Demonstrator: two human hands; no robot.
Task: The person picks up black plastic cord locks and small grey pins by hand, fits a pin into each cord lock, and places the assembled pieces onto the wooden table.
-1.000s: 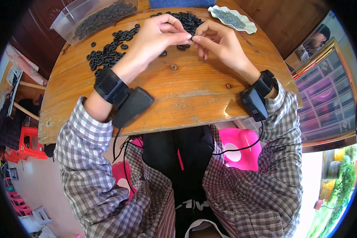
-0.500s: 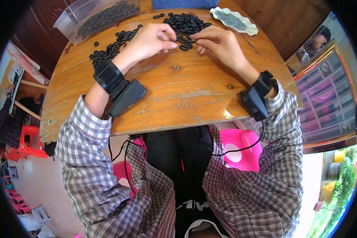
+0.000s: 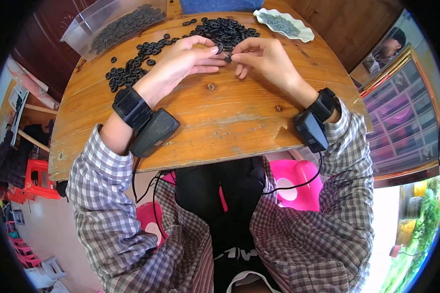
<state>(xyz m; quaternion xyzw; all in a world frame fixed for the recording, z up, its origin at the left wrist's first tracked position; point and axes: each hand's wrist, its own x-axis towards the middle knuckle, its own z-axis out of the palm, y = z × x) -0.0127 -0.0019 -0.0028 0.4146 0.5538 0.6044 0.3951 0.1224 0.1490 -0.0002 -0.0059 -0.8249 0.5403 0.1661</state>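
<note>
A small round black plastic piece (image 3: pixel 219 48) is pinched between the thumb and fingers of my left hand (image 3: pixel 193 58). My right hand (image 3: pixel 264 58) faces it, its thumb and index finger closed on a smaller black piece (image 3: pixel 228 58) whose exact kind is too small to make out. Both hands hover over the wooden table (image 3: pixel 205 122), fingertips almost meeting. Just beyond them lies a heap of black ring-shaped pieces (image 3: pixel 225 30) with holes. More such pieces (image 3: pixel 124 74) are scattered to the left of my left hand.
A clear plastic bin (image 3: pixel 78 36) of black pieces stands at the far left, a blue container (image 3: pixel 220 6) at the far edge. A white wavy-edged dish (image 3: pixel 305 34) holds small grey bits. Cables (image 3: pixel 298 184) hang from black wrist devices. Another person (image 3: pixel 388 51) appears at the right.
My left hand now shows a round black piece in its pinch, and both hands have come closer together, nearer to me. The view has shifted slightly.
</note>
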